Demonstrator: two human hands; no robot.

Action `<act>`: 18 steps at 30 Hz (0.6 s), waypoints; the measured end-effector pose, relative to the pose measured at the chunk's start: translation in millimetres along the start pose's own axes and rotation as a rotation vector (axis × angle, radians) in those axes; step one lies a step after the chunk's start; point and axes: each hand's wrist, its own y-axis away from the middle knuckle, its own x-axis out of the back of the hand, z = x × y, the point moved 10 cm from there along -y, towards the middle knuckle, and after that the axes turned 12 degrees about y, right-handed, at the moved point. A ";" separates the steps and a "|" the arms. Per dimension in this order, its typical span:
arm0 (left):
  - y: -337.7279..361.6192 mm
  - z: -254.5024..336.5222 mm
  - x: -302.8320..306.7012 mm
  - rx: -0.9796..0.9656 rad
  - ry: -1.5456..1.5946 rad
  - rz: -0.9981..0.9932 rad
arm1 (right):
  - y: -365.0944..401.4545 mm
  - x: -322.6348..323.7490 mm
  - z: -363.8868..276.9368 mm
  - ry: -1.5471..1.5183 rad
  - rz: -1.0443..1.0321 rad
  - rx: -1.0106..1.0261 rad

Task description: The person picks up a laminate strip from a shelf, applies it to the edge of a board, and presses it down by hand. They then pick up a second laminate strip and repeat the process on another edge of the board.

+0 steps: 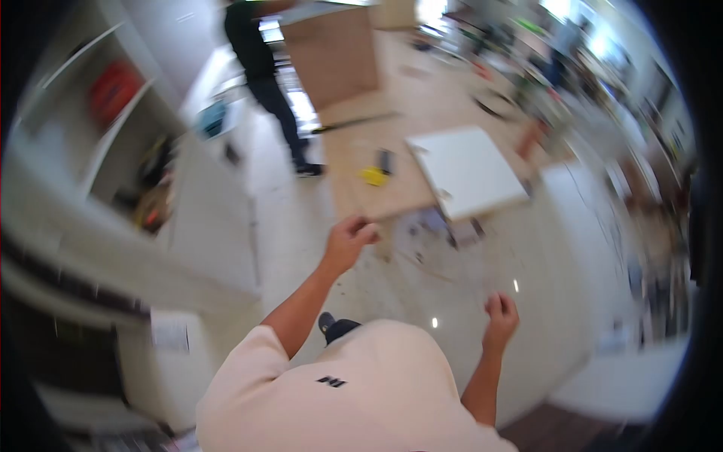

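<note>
My left hand (351, 242) is in the air just short of the near corner of a wooden workbench (358, 200), its fingers loosely curled, with nothing seen in them. Lower and to the right, my right hand (501, 320) hangs over the shiny floor, fingers folded in, and no object shows in it. On the bench lies a white panel (471, 169) with what look like hinges along its left edge. Left of the panel is a small yellow and dark object (374, 175), too blurred to name. Neither hand visibly touches anything.
A person (263, 83) in dark clothes stands at the bench's left side by a large brown board (331, 56). Open shelves (113, 135) line the left, with a red item (114, 92) on one. Bits of material (467, 233) lie below the bench. Blurred clutter fills the right.
</note>
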 end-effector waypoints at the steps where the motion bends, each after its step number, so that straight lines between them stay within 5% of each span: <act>1: -6.0 26.7 19.5 -0.041 0.000 0.029 | -6.1 -18.0 -2.9 -0.045 -0.049 0.018; 9: 54.3 274.0 182.7 -0.860 -0.100 0.416 | -20.2 -170.3 -82.8 -0.140 -0.396 0.121; 18: 119.7 438.2 360.5 -1.345 -0.613 0.872 | 39.5 -391.1 -179.1 -0.122 -0.710 0.262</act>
